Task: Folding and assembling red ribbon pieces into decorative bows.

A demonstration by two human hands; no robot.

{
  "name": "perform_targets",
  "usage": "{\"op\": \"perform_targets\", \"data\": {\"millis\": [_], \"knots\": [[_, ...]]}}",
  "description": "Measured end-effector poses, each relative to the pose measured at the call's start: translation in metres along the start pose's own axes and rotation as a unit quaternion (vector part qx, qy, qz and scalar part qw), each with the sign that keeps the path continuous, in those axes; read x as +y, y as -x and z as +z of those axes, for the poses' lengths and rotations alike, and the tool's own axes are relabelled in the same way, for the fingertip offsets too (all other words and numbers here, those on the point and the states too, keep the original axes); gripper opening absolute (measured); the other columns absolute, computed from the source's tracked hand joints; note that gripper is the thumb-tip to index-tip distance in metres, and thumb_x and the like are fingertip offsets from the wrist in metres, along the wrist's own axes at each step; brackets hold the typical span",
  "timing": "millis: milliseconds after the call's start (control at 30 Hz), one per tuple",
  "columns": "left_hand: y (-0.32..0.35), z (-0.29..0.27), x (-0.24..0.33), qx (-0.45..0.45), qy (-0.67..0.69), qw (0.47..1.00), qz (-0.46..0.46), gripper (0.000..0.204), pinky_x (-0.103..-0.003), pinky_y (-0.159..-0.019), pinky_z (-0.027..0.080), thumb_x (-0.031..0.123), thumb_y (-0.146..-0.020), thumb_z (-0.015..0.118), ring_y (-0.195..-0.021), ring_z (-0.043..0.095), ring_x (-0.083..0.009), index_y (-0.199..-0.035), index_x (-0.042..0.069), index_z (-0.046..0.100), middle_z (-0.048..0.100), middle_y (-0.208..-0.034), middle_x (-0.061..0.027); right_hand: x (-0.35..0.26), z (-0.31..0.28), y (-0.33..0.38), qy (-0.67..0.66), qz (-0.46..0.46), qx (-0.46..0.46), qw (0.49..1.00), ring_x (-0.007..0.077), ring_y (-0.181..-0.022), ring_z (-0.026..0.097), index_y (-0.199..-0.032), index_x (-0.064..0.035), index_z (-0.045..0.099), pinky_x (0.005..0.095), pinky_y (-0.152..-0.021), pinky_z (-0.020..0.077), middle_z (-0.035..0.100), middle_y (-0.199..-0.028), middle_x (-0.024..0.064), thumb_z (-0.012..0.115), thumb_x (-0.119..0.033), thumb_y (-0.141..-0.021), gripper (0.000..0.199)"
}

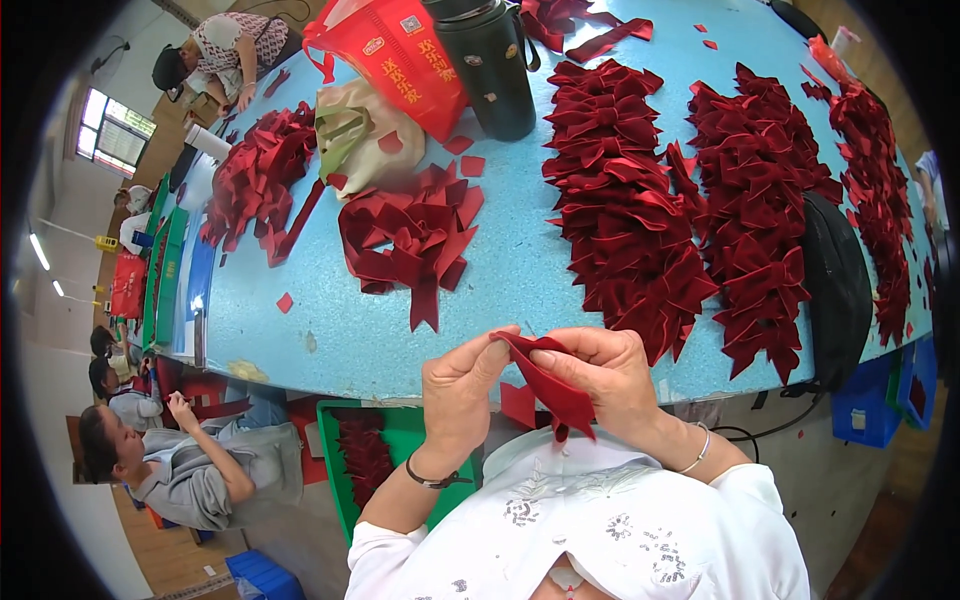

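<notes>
The person's two bare hands are working close together at the near edge of a light blue, smooth-topped desk (330, 345). The left hand (462, 385), with a dark bracelet at its wrist, is pinching the upper left end of a folded strip of dark red velvet ribbon (560, 390) between thumb and fingers. The right hand (605, 368), with a pale bangle at its wrist, is gripping the same strip further along, its thumb pressing on the upper side. The strip is slanting down between the hands, its pointed tail hanging above the person's white embroidered shirt (600, 510).

Just beyond the hands, a loose heap of red velvet ribbon loops (445, 220) is lying on the desk, and a larger tangled red ribbon pile (258, 165) is resting farther left. To the right, a thick row of dark red velvet bows (620, 200) is running away from the person, with a second bow row (750, 210) lying beside it. A tall black lidded bottle (487, 80) is standing next to a bright red bag with yellow printing (400, 70). Below the desk edge, a green plastic crate (328, 425) is holding more red ribbon pieces (365, 455).
</notes>
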State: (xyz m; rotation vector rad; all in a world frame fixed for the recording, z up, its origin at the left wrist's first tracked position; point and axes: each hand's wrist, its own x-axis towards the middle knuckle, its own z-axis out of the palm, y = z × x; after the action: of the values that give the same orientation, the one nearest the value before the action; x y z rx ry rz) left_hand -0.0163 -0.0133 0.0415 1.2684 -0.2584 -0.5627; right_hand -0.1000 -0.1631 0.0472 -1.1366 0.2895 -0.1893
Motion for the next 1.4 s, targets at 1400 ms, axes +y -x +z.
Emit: {"op": "perform_targets", "data": {"millis": [1400], "knots": [[0.005, -0.004, -0.009, 0.012, 0.039, 0.997, -0.071, 0.024, -0.028, -0.088, 0.045, 0.014, -0.096, 0.052, -0.094, 0.060, -0.0146, -0.104, -0.006, 0.064, 0.067, -0.103, -0.0108, 0.040, 0.002, 0.003, -0.082, -0.020, -0.038, 0.996, 0.0095, -0.063, 0.064, -0.107, 0.0046, 0.061, 0.0233, -0.056, 0.0517, 0.068, -0.076, 0.0063, 0.068, -0.007, -0.082, 0.028]]}}
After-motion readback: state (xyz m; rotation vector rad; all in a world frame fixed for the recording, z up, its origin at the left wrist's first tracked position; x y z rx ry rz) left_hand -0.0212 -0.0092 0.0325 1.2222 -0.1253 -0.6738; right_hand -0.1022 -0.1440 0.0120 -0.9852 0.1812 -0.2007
